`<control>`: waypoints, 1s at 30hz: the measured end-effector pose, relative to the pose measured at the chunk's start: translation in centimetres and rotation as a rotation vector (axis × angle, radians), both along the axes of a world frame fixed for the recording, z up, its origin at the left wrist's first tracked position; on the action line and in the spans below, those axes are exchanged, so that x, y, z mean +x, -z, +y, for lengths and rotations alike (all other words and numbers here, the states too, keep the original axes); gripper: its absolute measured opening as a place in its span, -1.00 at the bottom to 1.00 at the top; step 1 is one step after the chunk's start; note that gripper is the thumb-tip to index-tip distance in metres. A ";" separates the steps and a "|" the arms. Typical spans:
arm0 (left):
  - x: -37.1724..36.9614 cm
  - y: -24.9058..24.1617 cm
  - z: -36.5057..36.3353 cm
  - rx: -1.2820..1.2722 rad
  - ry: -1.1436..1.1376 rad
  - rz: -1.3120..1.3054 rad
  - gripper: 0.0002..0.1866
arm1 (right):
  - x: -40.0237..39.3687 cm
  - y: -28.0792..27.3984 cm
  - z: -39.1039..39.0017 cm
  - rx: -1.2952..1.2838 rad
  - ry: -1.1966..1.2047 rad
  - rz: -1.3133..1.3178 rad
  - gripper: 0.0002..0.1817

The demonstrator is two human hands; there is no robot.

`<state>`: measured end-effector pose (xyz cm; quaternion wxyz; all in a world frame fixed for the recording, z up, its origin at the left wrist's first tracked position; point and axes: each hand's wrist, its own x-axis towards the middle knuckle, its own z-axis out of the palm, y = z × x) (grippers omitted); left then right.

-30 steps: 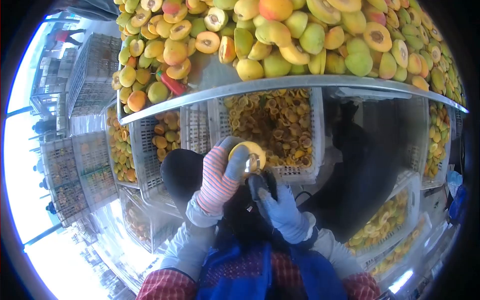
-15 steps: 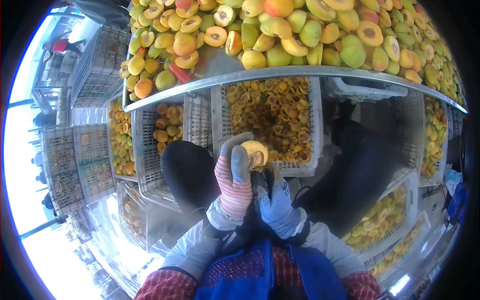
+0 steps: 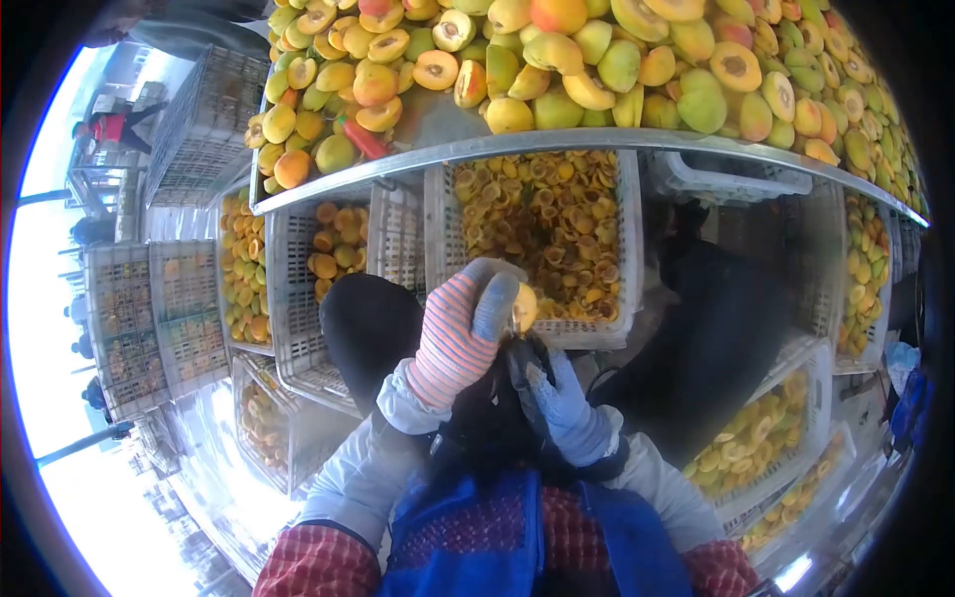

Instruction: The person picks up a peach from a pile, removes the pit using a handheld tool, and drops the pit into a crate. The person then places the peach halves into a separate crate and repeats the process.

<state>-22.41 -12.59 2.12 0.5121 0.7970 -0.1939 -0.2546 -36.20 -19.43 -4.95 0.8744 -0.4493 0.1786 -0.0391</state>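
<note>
My left hand [image 3: 463,323], in a striped pink and grey glove, is wrapped round a yellow fruit half [image 3: 524,307]. Just to its right, my right hand [image 3: 569,403] in a blue-grey glove is closed round a dark tool [image 3: 521,360], whose upper end is near the fruit; its exact shape is unclear. Beyond both hands is a white crate [image 3: 629,249] of hollow, brownish-yellow fruit pieces. Above it, a metal-edged table [image 3: 597,140] bears whole and halved peach-like fruit [image 3: 704,99] and a red-handled object [image 3: 366,139].
Crates of fruit stand left [image 3: 284,298] and right [image 3: 821,438] of my dark-clothed legs. Stacked crates [image 3: 204,129] are at the far left, with a person in red [image 3: 107,126] beyond. A blue bag [image 3: 910,403] lies at the right edge.
My left hand has turned and its fingers have curled further over the fruit half, hiding more of it. My right hand has shifted slightly right, and more of the dark tool shows.
</note>
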 end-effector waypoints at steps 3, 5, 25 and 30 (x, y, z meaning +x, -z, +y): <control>0.1 0.9 0.4 -0.010 0.016 -0.091 -0.64 | -0.1 -0.2 -1.0 0.722 -0.188 0.090 -0.70; -0.1 1.4 0.8 -0.042 -0.019 -0.020 -0.64 | 0.5 -0.7 -1.2 0.802 -0.262 0.158 -0.67; -1.8 3.7 2.8 -0.416 -0.415 0.658 -0.68 | 2.8 0.8 0.8 1.718 -0.629 -0.158 -0.46; -0.7 3.1 3.2 -0.219 -0.241 0.353 -0.68 | 2.7 0.9 0.6 1.640 -0.659 -0.150 -0.45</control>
